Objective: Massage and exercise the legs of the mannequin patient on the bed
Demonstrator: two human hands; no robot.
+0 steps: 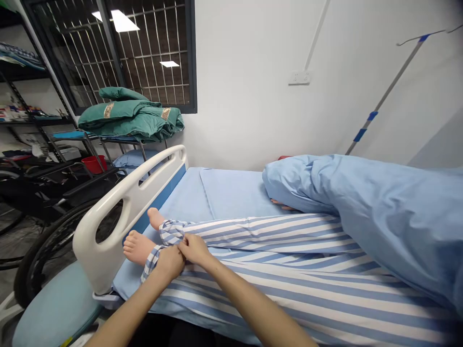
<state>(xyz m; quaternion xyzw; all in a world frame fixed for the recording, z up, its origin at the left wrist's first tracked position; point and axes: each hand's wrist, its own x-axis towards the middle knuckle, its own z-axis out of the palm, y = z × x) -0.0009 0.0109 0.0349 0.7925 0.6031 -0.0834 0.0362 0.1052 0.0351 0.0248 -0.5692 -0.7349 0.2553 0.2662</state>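
Observation:
Blue-and-white striped trousers [289,284] cover the legs of a figure lying on a bed. Close to the near ankle, my left hand [169,262] is closed on the trouser fabric, just above the checked cuff [152,260]. Touching it, my right hand [195,249] pinches the same trouser leg near its inner side. Both hands' fingertips are partly hidden in the cloth. The near bare foot [138,247] and the far bare foot [155,218] stick out of the cuffs, toes up. A light blue quilt [361,193] is folded back over the upper body.
A white footboard [104,217] stands just beyond the feet. Left of it are a wheelchair [54,202] and a teal round-edged surface [58,308]. Green folded bedding [133,115] lies under the barred window. An IV pole [387,91] rises at the right, by the wall.

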